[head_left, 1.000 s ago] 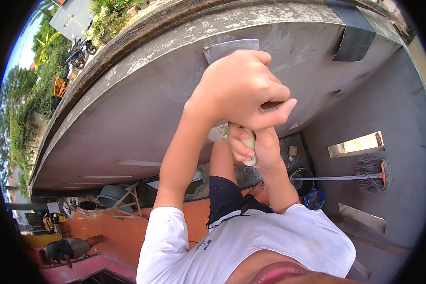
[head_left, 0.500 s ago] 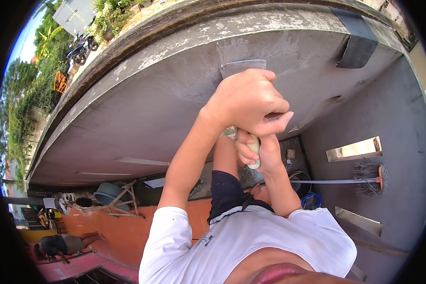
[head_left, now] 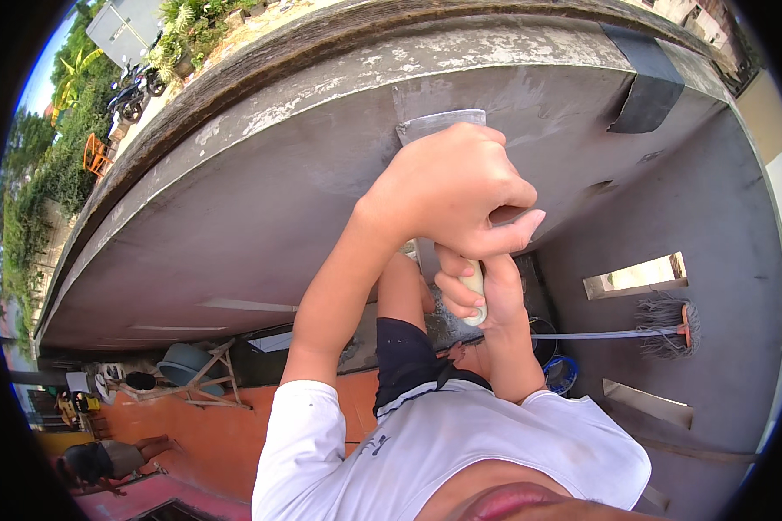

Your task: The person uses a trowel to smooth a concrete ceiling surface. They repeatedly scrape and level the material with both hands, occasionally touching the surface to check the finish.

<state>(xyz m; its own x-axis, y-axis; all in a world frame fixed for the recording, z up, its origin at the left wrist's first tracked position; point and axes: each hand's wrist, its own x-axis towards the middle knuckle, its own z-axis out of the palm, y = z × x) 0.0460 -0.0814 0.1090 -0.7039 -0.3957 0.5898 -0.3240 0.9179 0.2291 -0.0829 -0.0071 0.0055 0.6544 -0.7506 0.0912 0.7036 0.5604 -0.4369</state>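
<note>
My left hand (head_left: 460, 184) is raised before the grey plastered wall (head_left: 261, 191), its fingers curled in a closed grip. Just beyond its knuckles, the wide metal blade of a scraper (head_left: 443, 123) lies against the wall's upper part; the hand hides its handle. Lower down and nearer me, my right hand (head_left: 501, 295) wraps round the cream handle of a second scraper (head_left: 473, 295). A flat greyish piece, apparently its blade, shows in part beside those fingers, mostly covered by my left hand.
A mop (head_left: 669, 328) leans at the right by a slotted wall (head_left: 730, 260). A dark strip (head_left: 647, 87) hangs over the wall top. Behind my left arm are a wooden stand (head_left: 220, 373) and a grey-green basin (head_left: 182, 365). Another person (head_left: 104, 458) stands far left.
My right hand and its scraper have moved slightly down. My left hand and its blade stay near the same patch of wall. The view has shifted a little.
</note>
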